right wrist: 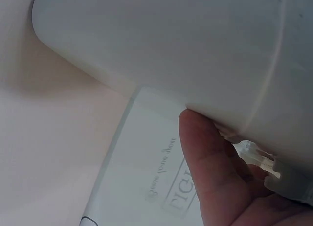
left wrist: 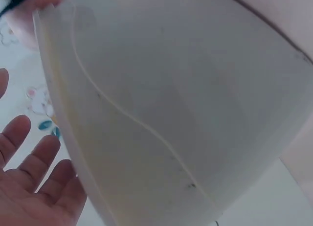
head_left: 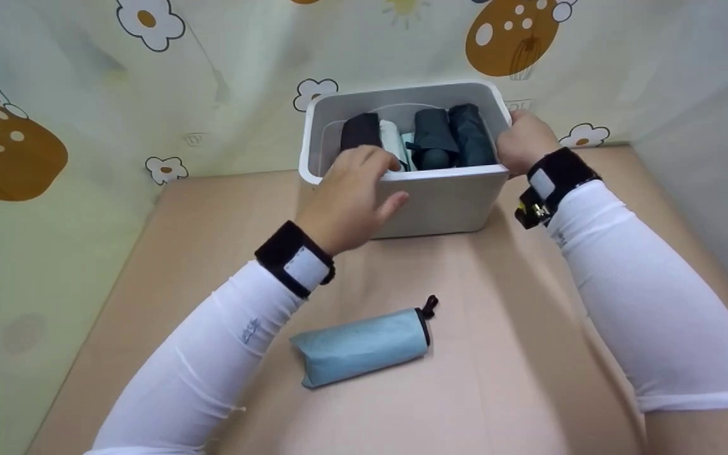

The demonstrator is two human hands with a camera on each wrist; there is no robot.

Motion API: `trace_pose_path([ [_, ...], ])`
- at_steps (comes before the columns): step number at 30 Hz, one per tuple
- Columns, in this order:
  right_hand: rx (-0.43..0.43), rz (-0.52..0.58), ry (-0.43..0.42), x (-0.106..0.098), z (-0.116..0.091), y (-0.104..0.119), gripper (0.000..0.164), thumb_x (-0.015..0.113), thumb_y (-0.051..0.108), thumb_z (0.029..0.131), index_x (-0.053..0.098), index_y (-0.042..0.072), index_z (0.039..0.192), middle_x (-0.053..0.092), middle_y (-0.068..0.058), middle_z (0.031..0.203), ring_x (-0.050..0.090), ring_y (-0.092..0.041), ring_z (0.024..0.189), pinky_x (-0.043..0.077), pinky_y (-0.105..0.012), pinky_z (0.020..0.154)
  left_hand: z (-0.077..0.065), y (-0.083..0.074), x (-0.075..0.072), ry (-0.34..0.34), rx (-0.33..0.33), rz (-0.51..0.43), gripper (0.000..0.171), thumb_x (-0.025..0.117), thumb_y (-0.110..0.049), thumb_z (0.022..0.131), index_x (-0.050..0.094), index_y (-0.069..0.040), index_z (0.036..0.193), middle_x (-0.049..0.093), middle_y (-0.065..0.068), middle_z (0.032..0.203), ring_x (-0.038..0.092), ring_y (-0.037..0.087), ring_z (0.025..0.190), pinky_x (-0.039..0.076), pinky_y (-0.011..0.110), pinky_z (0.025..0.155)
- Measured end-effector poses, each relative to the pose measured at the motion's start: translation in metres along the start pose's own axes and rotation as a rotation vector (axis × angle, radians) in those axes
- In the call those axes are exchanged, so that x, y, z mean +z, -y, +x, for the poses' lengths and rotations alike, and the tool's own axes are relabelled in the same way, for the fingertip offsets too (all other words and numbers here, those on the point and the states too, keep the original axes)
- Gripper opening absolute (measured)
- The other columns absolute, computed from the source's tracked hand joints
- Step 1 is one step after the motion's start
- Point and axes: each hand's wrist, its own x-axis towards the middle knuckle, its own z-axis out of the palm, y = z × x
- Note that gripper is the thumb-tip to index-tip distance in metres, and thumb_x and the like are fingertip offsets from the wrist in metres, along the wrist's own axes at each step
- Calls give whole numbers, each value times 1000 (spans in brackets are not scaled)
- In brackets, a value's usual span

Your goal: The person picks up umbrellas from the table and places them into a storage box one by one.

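Note:
A pale grey plastic bin (head_left: 440, 205) stands at the back of the table, holding several compact umbrellas: a black one (head_left: 361, 129), a pale mint one (head_left: 392, 140) and dark ones (head_left: 433, 129) to the right. My right hand (head_left: 525, 142) grips the bin's right end near the rim; in the right wrist view its thumb (right wrist: 203, 147) presses the outer wall. Over the front rim hovers my left hand (head_left: 351, 199), fingers spread and loosely bent, holding nothing. The left wrist view has its fingers (left wrist: 41, 160) beside the rim. A light blue umbrella (head_left: 364, 347) with a black strap lies nearer me.
The tan tabletop (head_left: 231, 208) meets a wall covering (head_left: 244, 63) with printed flowers and animals just behind the bin. Another pale wall (head_left: 705, 145) rises on the right.

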Motion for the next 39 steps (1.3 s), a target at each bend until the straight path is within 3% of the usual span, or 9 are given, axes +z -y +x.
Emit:
trace_pose_path([
  [9,24,20,9,-1,1,0,56,35,8,89,24,7,145,47,-19,129,49,-34,110,54,-40,74,-19,-6,13,-24,83,62,38,58,-43,87,55,-18,116,52,-1,122,42,18,121,31,33,105],
  [19,-57,-27,-36,0,3,-5,55,33,6,82,36,1,137,52,-21,114,54,-33,93,54,-35,54,-34,-20,23,21,169,81,46,57,-48,85,55,-18,120,52,-2,121,44,16,118,34,34,103],
  [23,-36,-9,-21,-1,4,-4,57,33,6,84,32,3,140,51,-21,118,54,-33,96,55,-36,56,-42,-25,30,101,193,82,50,57,-49,85,54,-16,123,52,1,122,43,18,120,32,36,105],
  [32,-17,1,-6,-1,3,-2,58,34,6,84,29,4,142,49,-20,122,52,-33,101,55,-41,66,-59,-36,44,357,186,96,64,56,-53,84,43,-18,136,49,4,130,42,22,124,30,39,108],
  [39,-15,1,-4,0,1,0,57,33,6,85,29,4,142,49,-20,123,51,-33,102,55,-41,67,-68,-38,53,472,180,123,66,55,-55,84,40,-19,138,48,6,132,44,23,125,29,36,109],
])
